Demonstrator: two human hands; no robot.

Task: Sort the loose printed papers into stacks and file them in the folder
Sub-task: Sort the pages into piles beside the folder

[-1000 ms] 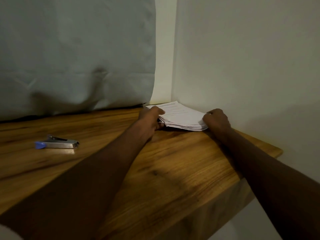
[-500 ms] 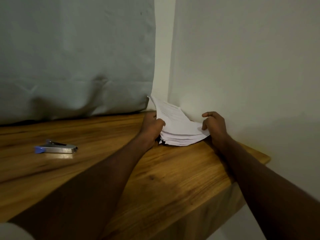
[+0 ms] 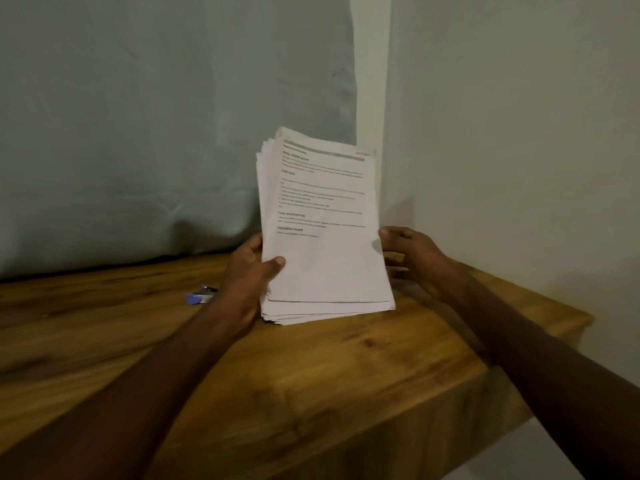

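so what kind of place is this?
Probably a home or small office desk corner: a wooden tabletop set against plain walls, a stack of printed papers gripped by the left hand, and a small stapler lying behind it.

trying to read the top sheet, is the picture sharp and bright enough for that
Head view: dim, warm light; the papers are soft, so only bold headings half show. The right hand is motion-blurred; the left hand is sharper. The stapler is smeared.
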